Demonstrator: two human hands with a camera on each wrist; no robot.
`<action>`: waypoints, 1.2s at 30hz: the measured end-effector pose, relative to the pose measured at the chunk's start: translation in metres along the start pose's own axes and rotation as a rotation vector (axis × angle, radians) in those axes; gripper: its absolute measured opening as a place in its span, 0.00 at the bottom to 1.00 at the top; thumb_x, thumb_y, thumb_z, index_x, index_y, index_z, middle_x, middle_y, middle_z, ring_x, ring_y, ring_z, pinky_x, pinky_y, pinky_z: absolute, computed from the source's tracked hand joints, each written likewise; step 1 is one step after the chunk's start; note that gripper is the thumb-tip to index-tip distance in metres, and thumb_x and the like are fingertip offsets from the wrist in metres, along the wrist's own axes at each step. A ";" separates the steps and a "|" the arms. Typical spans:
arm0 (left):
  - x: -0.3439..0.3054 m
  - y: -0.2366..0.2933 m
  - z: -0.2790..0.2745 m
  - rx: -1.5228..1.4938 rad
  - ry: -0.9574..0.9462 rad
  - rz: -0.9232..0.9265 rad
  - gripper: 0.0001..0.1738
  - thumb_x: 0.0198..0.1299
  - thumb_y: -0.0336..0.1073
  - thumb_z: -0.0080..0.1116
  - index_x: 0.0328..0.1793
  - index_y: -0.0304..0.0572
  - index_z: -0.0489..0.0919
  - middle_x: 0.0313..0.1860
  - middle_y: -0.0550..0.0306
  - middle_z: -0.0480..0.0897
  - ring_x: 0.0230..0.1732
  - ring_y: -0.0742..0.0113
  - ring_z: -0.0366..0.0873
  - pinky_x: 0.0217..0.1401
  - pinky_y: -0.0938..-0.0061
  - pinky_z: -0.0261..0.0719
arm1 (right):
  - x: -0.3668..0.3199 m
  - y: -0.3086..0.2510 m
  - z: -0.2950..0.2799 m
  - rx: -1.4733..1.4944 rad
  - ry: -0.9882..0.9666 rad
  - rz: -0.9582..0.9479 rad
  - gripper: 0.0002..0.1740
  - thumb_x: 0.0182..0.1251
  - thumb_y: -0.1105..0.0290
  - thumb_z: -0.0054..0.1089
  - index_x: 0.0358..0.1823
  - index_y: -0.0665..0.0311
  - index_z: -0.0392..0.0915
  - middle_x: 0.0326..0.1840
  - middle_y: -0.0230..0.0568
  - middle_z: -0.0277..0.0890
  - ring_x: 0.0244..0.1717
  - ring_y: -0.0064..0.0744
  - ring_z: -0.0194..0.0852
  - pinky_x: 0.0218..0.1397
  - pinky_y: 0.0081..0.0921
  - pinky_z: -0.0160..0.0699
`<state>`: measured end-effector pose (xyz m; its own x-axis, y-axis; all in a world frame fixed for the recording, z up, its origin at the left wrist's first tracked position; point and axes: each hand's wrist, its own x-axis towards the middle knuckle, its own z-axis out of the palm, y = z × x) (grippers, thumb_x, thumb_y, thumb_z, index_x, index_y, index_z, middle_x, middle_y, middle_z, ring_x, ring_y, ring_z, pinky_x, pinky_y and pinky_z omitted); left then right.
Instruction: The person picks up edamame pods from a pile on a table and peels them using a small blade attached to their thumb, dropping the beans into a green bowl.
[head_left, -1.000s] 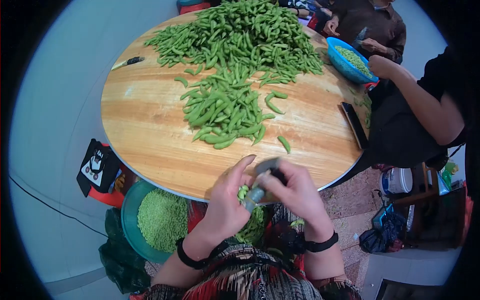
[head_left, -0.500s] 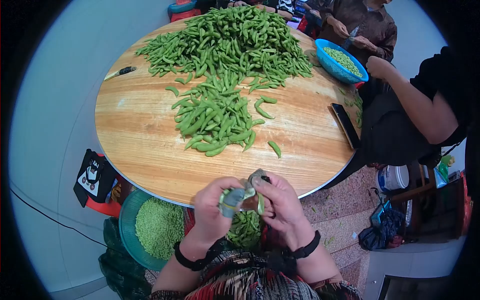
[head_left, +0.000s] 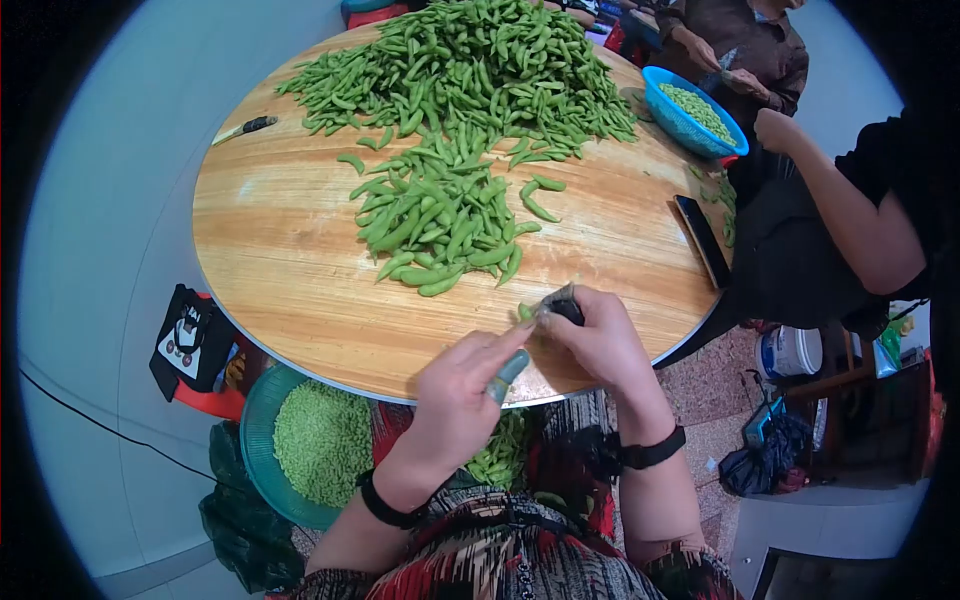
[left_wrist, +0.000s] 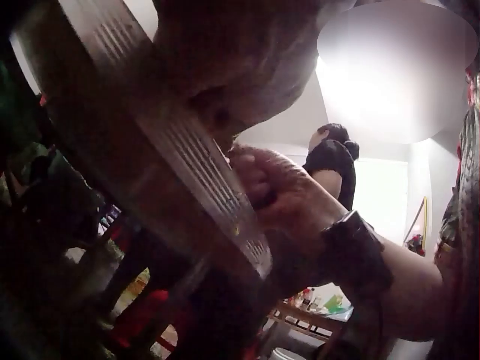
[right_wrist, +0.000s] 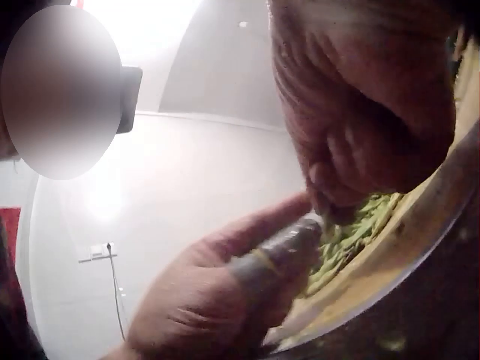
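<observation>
Over the table's near edge, the right hand (head_left: 608,345) pinches a green pod (head_left: 525,312) between thumb and fingers, with dark wrapping on a finger. The left hand (head_left: 455,400) is beside it, its straight fingers reaching to the pod and its thumb, in a grey-green cover, standing apart. In the right wrist view the left hand (right_wrist: 210,292) meets the curled fingers of the right hand (right_wrist: 367,112); the pod is mostly hidden there. The left wrist view is dark and shows the right hand (left_wrist: 277,187) beside the table rim. Loose pods (head_left: 435,225) lie ahead of the hands.
On the round table (head_left: 290,260) are a large pod heap (head_left: 480,70), a knife-like tool (head_left: 245,130), a phone (head_left: 703,240) and a blue basket of beans (head_left: 690,125). A green basin (head_left: 262,450) of beans stands below left. Other people sit at the far right.
Both hands have moved up and to the right in the head view. The left fingers have straightened from their curled grip, and the right hand has turned, with a pod at its fingertips.
</observation>
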<state>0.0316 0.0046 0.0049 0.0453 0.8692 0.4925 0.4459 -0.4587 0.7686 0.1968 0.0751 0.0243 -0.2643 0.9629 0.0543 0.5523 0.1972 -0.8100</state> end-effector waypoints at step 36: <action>-0.002 0.010 -0.003 -0.809 -0.008 -0.545 0.09 0.56 0.24 0.57 0.43 0.36 0.75 0.34 0.61 0.78 0.31 0.79 0.74 0.31 0.85 0.74 | -0.049 -0.027 0.023 0.614 -0.280 0.230 0.10 0.71 0.67 0.47 0.32 0.62 0.72 0.19 0.22 0.64 0.17 0.10 0.53 0.18 0.11 0.51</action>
<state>0.0331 -0.0019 0.0125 0.0224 0.9996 -0.0144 -0.3405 0.0212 0.9400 0.1766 0.0182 0.0301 -0.4334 0.8679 -0.2425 0.0954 -0.2234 -0.9700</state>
